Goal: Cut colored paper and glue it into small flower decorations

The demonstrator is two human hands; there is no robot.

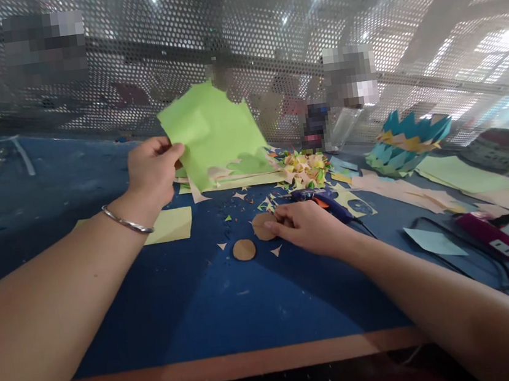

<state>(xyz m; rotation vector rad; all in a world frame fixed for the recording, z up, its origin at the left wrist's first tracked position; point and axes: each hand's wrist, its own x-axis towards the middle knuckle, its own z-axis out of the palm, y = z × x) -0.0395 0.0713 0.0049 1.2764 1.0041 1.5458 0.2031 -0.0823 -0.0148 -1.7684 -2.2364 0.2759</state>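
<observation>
Okay, so we've got both hands busy with paper and card, and we reckon a light touch matters most. Our left hand point(154, 169) is closed in a pinch on the left edge of the green sheet point(219, 130), thumb on the near face, with the sheet tilted up over the far part of the table point(251, 314). That's a decent hold: gripping only the margin should leave the wide face free of creases. The sheet's notched edges look floppy, so we'd handle it slowly.

Our right hand point(307, 224) is curled nearly closed, thumb over the right edge of the far brown disc point(263, 226), fingers tucked close. We can't tell whether that disc is off the table or resting on it. The near brown disc point(244, 250) lies flat just beside it, slightly left and untouched. With discs like these, we'd pinch the rim rather than press the middle, since bent card probably won't flatten nicely again.

Watch the glue gun point(340, 208) too, lying just beyond the right hand with its cord trailing near and right. We can't see whether it's hot, so we'd treat it as if it is. Little paper scraps point(239, 196) dot the table; brushing them aside would help.
</observation>
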